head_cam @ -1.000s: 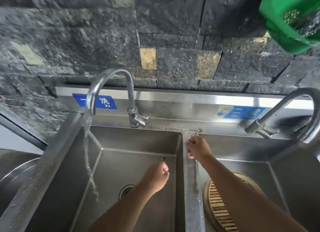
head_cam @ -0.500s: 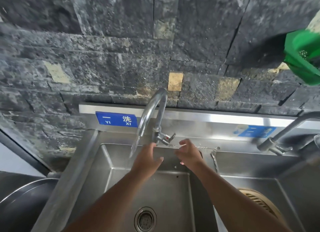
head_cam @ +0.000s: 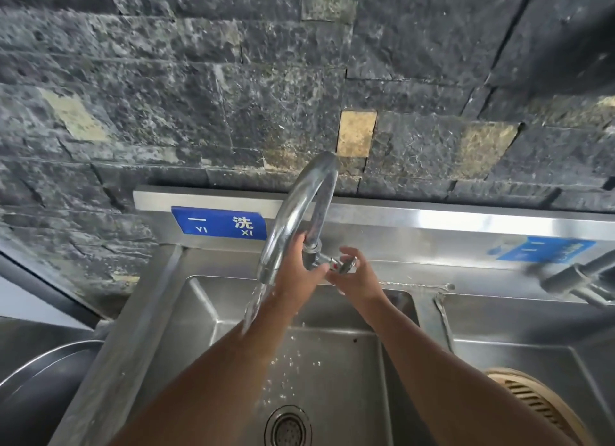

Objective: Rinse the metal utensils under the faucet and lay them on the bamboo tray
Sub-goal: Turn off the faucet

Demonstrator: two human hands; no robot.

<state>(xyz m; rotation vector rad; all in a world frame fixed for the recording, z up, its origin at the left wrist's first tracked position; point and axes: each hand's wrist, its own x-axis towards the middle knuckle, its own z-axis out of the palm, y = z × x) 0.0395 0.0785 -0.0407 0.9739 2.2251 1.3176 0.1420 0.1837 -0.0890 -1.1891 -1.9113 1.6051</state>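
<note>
Left hand (head_cam: 294,274) gripping curved steel faucet (head_cam: 289,214), right hand (head_cam: 357,281) pinching round knob (head_cam: 346,265)

The left hand (head_cam: 296,272) and right hand (head_cam: 357,279) are bare, and so are both arms from the wrists down to the frame's lower edge. The left forearm (head_cam: 206,379) looks broad near the camera and tapers to the wrist. The right forearm (head_cam: 449,372) tapers the same way. Nails and knuckles are too blurred to tell.
</note>
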